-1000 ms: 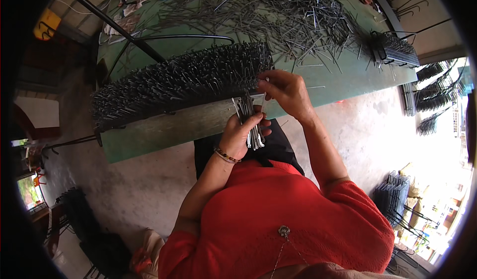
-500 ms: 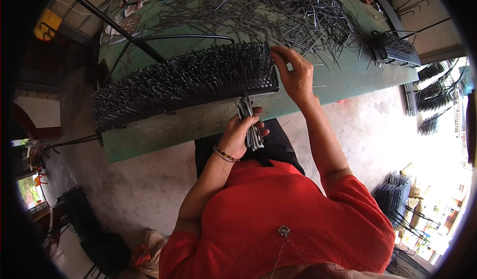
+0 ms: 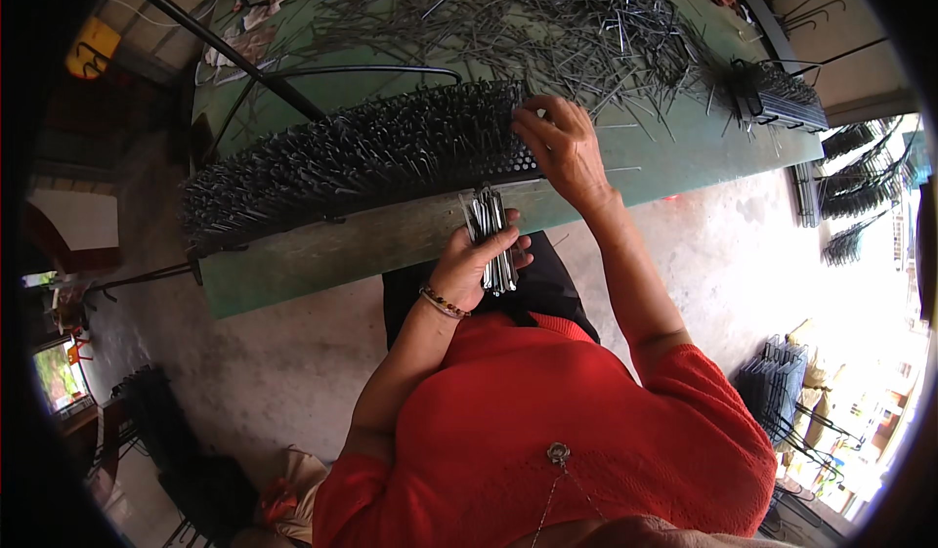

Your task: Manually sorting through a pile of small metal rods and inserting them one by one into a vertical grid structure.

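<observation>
My left hand [image 3: 471, 260] is closed round a bundle of thin metal rods [image 3: 489, 211], held upright below the front edge of a long black perforated rack [image 3: 516, 163]. Dark metal rods [image 3: 342, 152] stand packed tightly along most of the rack. At its right end the holes of the perforated plate show. My right hand [image 3: 572, 147] is at that end, thumb and fingers pinched together against the last rods. What sits between those fingertips is too small to make out.
A wide loose pile of thin rods [image 3: 508, 21] covers the green table [image 3: 713, 162] behind the rack. A smaller filled rack [image 3: 782, 94] stands at the table's right end. A black bar [image 3: 225, 50] slants over the far left. Hanging bunches of dark rods [image 3: 855, 187] are at the right.
My right hand has shifted slightly left and inward over the rack's right end, its fingers drawing closer together. The rod bundle in my left hand has turned or fanned slightly.
</observation>
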The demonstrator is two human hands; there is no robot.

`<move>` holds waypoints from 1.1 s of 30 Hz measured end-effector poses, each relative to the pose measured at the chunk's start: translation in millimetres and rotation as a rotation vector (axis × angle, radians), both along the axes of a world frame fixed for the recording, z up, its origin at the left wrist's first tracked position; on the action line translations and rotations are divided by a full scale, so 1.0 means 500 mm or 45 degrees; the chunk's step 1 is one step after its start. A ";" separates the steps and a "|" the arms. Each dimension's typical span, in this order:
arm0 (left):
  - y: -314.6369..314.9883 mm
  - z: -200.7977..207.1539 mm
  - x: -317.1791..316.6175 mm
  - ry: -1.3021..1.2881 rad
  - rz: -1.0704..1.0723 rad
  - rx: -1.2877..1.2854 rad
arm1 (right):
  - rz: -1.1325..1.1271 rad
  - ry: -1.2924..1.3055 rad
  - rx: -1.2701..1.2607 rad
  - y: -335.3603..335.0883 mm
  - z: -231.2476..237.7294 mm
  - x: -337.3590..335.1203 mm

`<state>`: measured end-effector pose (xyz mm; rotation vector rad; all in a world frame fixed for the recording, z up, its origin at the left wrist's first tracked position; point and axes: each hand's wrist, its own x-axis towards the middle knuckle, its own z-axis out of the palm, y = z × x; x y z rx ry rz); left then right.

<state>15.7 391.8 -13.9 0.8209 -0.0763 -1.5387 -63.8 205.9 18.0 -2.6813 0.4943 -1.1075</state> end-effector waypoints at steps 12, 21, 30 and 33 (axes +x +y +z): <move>-0.015 0.029 0.002 -0.237 0.071 -0.028 | 0.088 0.224 1.285 0.092 0.019 -0.033; -0.006 0.021 0.004 -0.100 0.064 0.076 | 0.127 0.103 1.499 0.089 0.009 -0.032; -0.004 0.013 0.002 0.068 0.196 0.075 | 0.049 -0.472 1.449 0.074 0.048 -0.016; 0.002 0.011 0.002 -0.049 0.174 0.082 | 0.047 -0.497 1.244 0.068 0.049 0.014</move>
